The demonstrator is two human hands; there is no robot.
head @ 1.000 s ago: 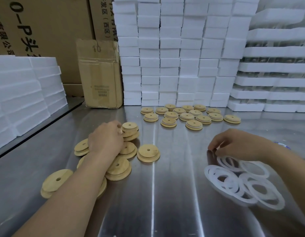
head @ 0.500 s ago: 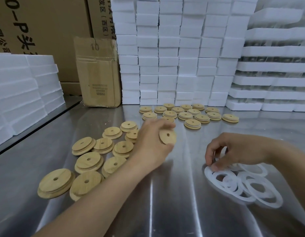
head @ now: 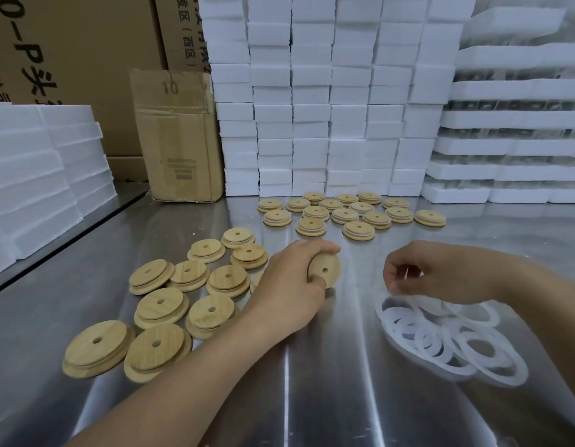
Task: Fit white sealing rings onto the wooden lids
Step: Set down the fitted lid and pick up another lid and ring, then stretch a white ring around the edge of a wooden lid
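Since a moment ago our left hand [head: 291, 282] has left the pile of bare wooden lids [head: 183, 304] and come to the middle of the steel table [head: 312, 398], carrying one wooden lid [head: 325, 270] with it. Fingers and thumb are closed around that lid's rim, holding it tilted on edge with its centre hole facing our right hand [head: 441, 272]. That hand has risen from the heap of white sealing rings [head: 447, 340] and now hangs just above it, fingers curled and pinched on what looks like one sealing ring [head: 412, 273]; the blur keeps us from being sure of the grip. Lid and ring are near each other but not yet touching.

We judge both parts are in hand and the fitting comes next: the ring must be stretched over the lid's narrower step. Farther back, near the white foam blocks [head: 328, 108], sits a group of finished lids [head: 350, 212] already showing white bands, so the batch is partly done.
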